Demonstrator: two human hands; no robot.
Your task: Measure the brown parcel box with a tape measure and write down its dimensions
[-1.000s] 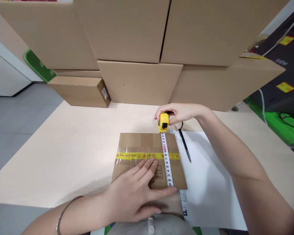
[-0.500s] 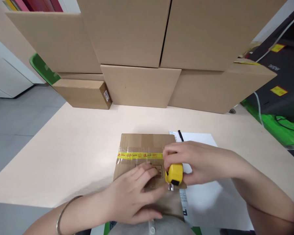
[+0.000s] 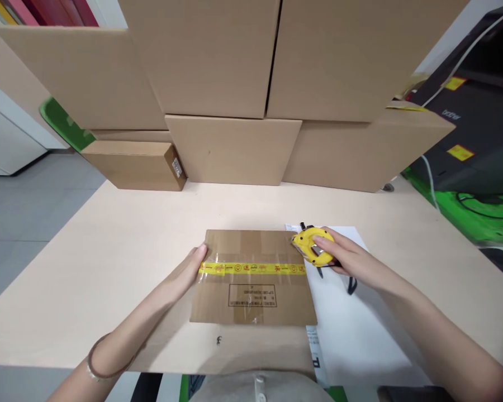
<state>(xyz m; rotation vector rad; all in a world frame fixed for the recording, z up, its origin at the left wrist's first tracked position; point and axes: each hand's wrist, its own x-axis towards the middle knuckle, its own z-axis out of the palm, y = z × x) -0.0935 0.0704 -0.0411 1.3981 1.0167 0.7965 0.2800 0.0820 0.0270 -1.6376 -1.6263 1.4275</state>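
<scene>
A taped cardboard box lies flat on the table in front of me, with a strip of yellow printed tape across its top and a framed block of print below it. My left hand grips the box's left edge; its thumb shows at the top corner and the other fingers are mostly hidden. In my right hand is a yellow tape measure, held at the box's far right corner, its black strap dangling. No blade is visibly drawn out. A black pen is partly covered by the tape measure.
White paper lies right of the box on the pale table. Large cardboard boxes form a wall at the back, with a smaller box at the left. A dark Brother machine stands at the right.
My left hand has moved from the box's top to its left edge. My right hand has lifted the tape measure away from the near right part toward the far right corner and turned it.
</scene>
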